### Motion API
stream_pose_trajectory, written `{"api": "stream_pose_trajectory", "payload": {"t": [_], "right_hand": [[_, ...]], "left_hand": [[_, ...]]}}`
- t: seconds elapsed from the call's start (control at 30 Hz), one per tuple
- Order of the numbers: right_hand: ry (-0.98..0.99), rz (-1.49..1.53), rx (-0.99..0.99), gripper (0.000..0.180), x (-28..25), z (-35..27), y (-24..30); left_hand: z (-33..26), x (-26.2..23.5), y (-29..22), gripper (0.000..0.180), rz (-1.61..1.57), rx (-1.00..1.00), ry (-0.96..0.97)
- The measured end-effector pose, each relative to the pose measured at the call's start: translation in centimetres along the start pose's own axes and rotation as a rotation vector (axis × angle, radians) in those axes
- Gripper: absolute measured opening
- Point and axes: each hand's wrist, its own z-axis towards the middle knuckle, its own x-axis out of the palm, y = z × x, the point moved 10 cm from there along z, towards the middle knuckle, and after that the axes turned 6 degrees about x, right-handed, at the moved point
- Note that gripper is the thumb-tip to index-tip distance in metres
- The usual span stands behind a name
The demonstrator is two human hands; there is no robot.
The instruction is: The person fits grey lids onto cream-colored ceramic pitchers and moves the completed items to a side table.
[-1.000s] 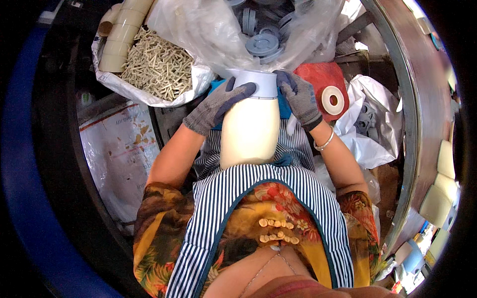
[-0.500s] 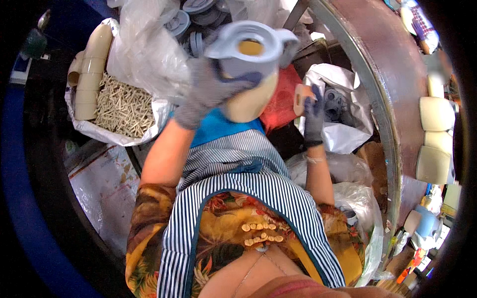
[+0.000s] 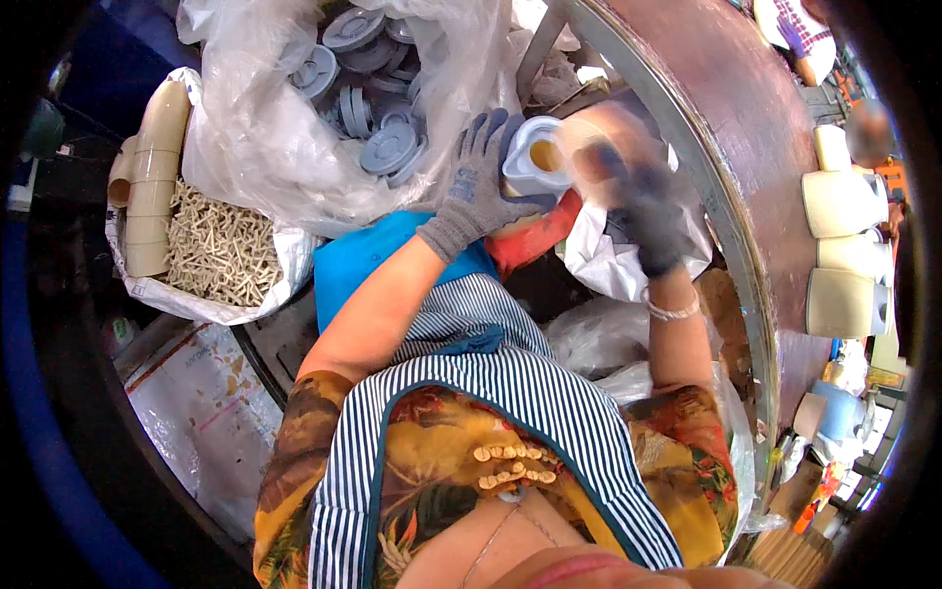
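Note:
A jug with a grey-blue collar (image 3: pixel 526 178) and a yellowish inside stands over my lap, its body mostly hidden. My left hand (image 3: pixel 473 191), in a grey glove, is wrapped beside the collar, long fingers along the far side and thumb along the near side. Across the jug, my right hand (image 3: pixel 650 221), gloved in darker grey, is smeared by motion. At its fingers is a blurred tan, rounded thing (image 3: pixel 616 128) that overlaps the collar's right side; its kind cannot be made out.
A clear plastic bag (image 3: pixel 260 147) full of grey lids (image 3: pixel 385 149) lies ahead. At left, a white sack (image 3: pixel 201 312) holds small beige pegs (image 3: pixel 221 250) and cream tubes (image 3: pixel 155 187). Right of me runs a metal-edged brown table (image 3: pixel 751 147) with cream jugs (image 3: pixel 839 299); another person (image 3: pixel 800 34) is beyond.
My left hand and the jug have moved down and away from the camera, the jug now looking smaller. My right hand has risen toward the jug's collar; before, it held a small orange-tan piece.

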Motion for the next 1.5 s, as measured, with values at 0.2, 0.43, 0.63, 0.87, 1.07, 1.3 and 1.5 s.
{"api": "stream_pose_trajectory", "payload": {"t": [0.2,0.43,0.63,0.87,1.07,1.3,1.5], "right_hand": [[0.062,0.589,0.116,0.036,3.1,6.6,4.5],[0.13,0.493,0.255,0.034,5.3,4.4,3.1],[-0.104,0.113,0.297,0.041,-0.7,-6.1,-10.1],[0.205,-0.145,0.221,0.071,12.4,-11.6,-9.6],[0.373,-0.586,-0.16,0.043,17.8,-9.1,-3.0],[0.553,-0.546,-0.691,0.032,37.3,0.6,7.4],[0.269,-0.254,-0.552,0.04,46.9,5.3,1.3]], "left_hand": [[-0.8,-1.0,0.1,0.103,0.044,-0.048,-0.031],[-2.3,-2.1,0.9,0.102,0.216,-0.141,0.195],[7.0,-6.3,-6.4,0.07,0.101,0.039,0.052],[6.4,-0.1,-4.4,0.04,0.36,-0.12,0.369],[-15.1,-26.5,7.2,0.048,-0.405,-0.689,-0.587],[-34.9,-35.7,3.1,0.044,-0.122,-0.887,-1.161],[-34.1,-33.1,2.1,0.032,-0.371,-0.897,-1.227]]}}
